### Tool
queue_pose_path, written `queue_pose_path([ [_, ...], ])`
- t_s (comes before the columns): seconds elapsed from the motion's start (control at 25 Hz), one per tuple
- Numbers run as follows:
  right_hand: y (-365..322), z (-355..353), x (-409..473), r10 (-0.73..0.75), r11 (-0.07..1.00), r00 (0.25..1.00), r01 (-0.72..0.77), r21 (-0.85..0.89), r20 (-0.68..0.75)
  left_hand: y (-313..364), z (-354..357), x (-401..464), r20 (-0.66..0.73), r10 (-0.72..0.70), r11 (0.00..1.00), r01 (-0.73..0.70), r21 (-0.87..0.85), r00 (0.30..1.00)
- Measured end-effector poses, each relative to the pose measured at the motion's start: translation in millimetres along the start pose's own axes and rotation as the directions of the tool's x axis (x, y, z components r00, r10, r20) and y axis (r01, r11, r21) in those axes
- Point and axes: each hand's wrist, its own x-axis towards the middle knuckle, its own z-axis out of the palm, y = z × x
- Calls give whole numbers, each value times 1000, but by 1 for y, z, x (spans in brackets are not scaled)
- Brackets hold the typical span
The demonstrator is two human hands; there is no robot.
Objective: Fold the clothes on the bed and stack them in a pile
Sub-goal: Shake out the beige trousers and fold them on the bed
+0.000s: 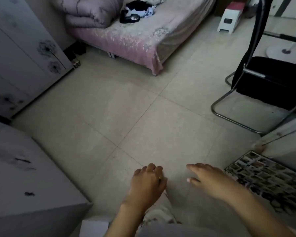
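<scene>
A low bed [126,40] with a pink and grey flowered sheet stands at the far side of the room. On it lies a loose heap of clothes [137,11], black, white and pale blue, unfolded. A folded grey quilt [89,11] sits at the bed's left end. My left hand [148,183] and my right hand [210,178] hover over the tiled floor near the bottom of the view, far from the bed. Both hold nothing. The left fingers curl loosely; the right fingers are spread.
White wardrobes with dandelion prints [22,53] line the left side, and a white cabinet [24,185] is close at my left. A black folding chair [266,79] stands at the right, a patterned mat [266,178] lower right, a white stool [229,19] beyond the bed.
</scene>
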Motion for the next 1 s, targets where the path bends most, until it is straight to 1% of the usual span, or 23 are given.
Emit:
queue_pose_path([
  [0.04,0,-7,15,-5,1000,1000,5,-6,-3,-10,0,12,-28,21,1000,-22,-22,999],
  [0.08,0,-13,29,-5,1000,1000,5,-10,-24,-17,-7,24,22,9,998,-7,-65,1000],
  [0.12,0,-24,48,-20,1000,999,20,-19,-49,-29,-9,43,34,15,997,-12,-76,999],
  [0.2,-4,-55,87,-30,999,997,28,-37,-66,-57,-19,89,61,10,999,-7,-41,998],
  [0.28,-12,-93,125,-18,999,998,15,-40,-67,-86,-41,140,94,-19,999,16,34,995],
  [0.32,-16,-115,141,12,999,998,-15,-47,-57,-97,-55,165,140,-21,997,11,71,990],
  [0.36,-17,-134,157,19,998,997,-24,-61,-79,-109,-63,188,163,4,996,-19,90,987],
  [0.44,-20,-168,182,21,994,990,-36,-107,-138,-122,-78,226,238,-20,993,-8,119,971],
  [0.48,-19,-185,194,28,993,986,-47,-109,-165,-127,-86,248,259,-14,988,-25,150,966],
  [0.6,-9,-223,225,74,995,978,-86,-55,-196,-140,-100,305,226,47,983,-85,160,973],
  [0.68,0,-248,245,105,993,978,-112,-30,-179,-146,-110,344,186,86,986,-110,122,979],
  [0.76,10,-271,264,117,993,977,-119,3,-178,-150,-121,380,186,109,984,-132,117,977],
  [0.88,33,-321,305,117,993,976,-115,22,-181,-155,-129,446,209,108,983,-136,122,972],
  [1.0,68,-376,355,103,994,975,-96,46,-195,-151,-138,526,177,122,986,-140,94,977],
])
